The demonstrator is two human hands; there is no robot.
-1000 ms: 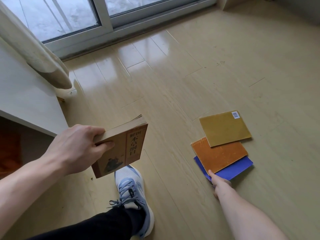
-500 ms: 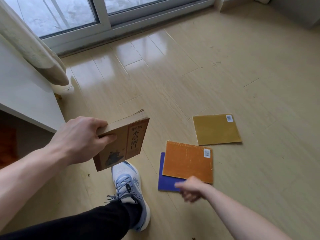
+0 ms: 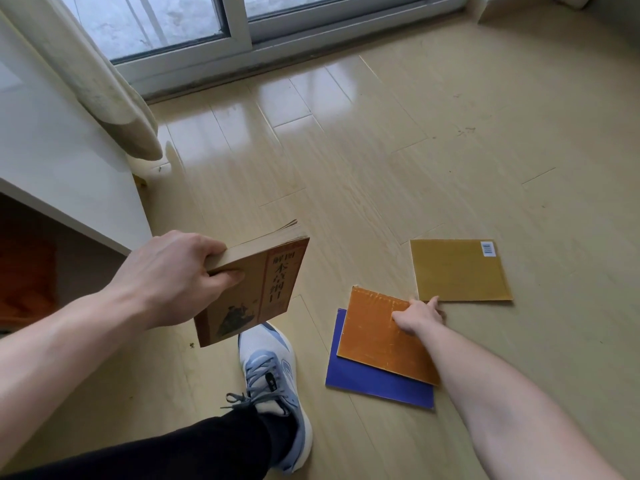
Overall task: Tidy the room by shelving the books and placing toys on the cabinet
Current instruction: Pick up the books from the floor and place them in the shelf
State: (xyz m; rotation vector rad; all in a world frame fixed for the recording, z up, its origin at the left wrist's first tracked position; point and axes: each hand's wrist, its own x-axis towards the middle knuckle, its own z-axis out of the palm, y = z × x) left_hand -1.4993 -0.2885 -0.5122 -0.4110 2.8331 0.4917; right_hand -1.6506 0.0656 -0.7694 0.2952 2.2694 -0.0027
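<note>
The left hand [image 3: 166, 275] grips a tan paperback [image 3: 256, 289] aloft, thumb on its cover. The right hand [image 3: 417, 315], forefinger extended, touches the orange book's [image 3: 374, 337] far corner; beneath lies a blue book [image 3: 367, 386], just beyond a mustard book [image 3: 460, 271], all 3 on the floor [image 3: 381, 150].

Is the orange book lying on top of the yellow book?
No, the orange book lies on the blue book, and the yellow book sits apart on the floor beside it.

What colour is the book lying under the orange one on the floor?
Blue; the blue book sticks out beneath the orange book, clearest in the head view.
</note>
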